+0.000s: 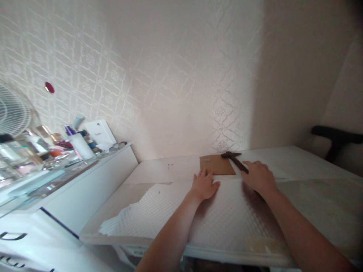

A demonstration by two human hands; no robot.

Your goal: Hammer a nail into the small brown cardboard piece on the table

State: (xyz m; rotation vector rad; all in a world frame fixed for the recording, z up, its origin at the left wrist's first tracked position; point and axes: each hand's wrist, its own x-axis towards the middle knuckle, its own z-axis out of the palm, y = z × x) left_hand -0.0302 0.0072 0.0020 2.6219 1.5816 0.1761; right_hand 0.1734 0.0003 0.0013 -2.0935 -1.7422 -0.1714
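A hammer [240, 165] with a dark head and handle lies slanted at the back of the white table. Its head rests at the top right corner of a flat brown cardboard piece [219, 166]. My right hand [260, 176] is closed around the lower end of the hammer's handle. My left hand [204, 185] lies flat, fingers spread, with its fingertips on the cardboard's near left edge. Small light bits [208, 160] sit on the cardboard, too small to name. White quilted padding [170, 202] spreads under my forearms.
Tiny dark pieces [170, 165] lie left of the cardboard. At left, a white dresser [113, 179] bears bottles [82, 146], a white box [100, 132] and a fan [13, 109]. A patterned wall [176, 94] rises behind. A black armrest [336, 134] stands at right.
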